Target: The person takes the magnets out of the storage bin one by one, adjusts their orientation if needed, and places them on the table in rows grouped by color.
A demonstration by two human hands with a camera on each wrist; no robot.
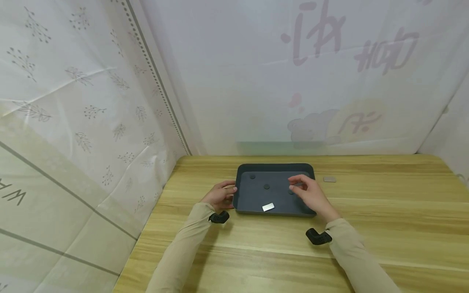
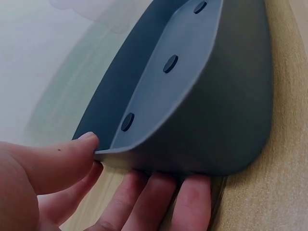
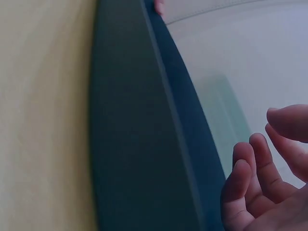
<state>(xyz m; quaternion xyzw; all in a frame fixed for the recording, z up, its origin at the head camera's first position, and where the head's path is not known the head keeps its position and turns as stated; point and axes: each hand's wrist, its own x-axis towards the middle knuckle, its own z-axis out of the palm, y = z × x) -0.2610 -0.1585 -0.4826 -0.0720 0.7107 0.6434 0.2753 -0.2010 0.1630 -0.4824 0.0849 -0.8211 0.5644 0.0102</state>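
The dark grey tray (image 1: 242, 199) sits on the wooden bench (image 1: 249, 260) in front of the person, its long sides running left to right. The left hand (image 1: 219, 194) grips its left end: the thumb lies on the rim and the fingers curl against the outside of the wall. The right hand (image 1: 309, 195) is over the tray's right part, thumb and fingers bent with a gap between them, and nothing shows in that gap.

The tray looks like smooth moulded plastic or thin coated metal – which of the two, the pictures do not settle. Either way it should be light and fairly stiff, unlikely to break, and perhaps a little slippery on its matte walls. The rim is the natural place to take it, thumb above and fingers outside, best at both short ends so that it stays level.

Its contents call for more care. Three small dark discs lie on the floor of the tray; whether they are loose or stuck down cannot be told. A shiny silver plate (image 1: 268, 207) lies near the front wall – thin, probably hard and slick, and best pinched by its edges. A duller grey plate (image 1: 329, 179) lies on the bench beyond the tray's right end and would likely handle the same way.
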